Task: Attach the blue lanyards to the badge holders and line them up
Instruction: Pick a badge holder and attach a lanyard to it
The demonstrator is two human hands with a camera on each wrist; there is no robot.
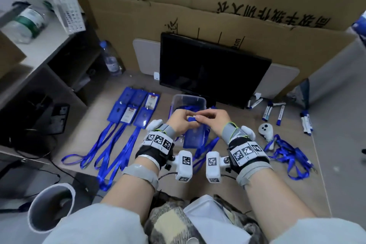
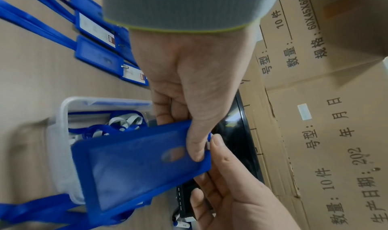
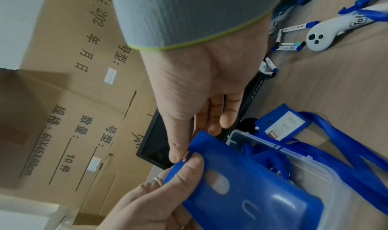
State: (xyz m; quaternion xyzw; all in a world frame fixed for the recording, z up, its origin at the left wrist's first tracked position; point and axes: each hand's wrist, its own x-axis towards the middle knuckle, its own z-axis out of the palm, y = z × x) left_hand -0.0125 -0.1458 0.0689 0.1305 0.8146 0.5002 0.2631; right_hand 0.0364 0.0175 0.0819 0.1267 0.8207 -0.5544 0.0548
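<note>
Left hand pinched the badge holder by its top edge, above the clear bin; long axis hung down toward the person. Right hand pinched a small white clip at that edge. Lanyard trailed below.

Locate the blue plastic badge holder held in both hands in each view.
Head: blue plastic badge holder at centre, hanging below both hands.
Left wrist: lower centre, the left thumb on its top end.
Right wrist: lower right.
Shared landmark: clear plastic box of lanyards behind it.
</note>
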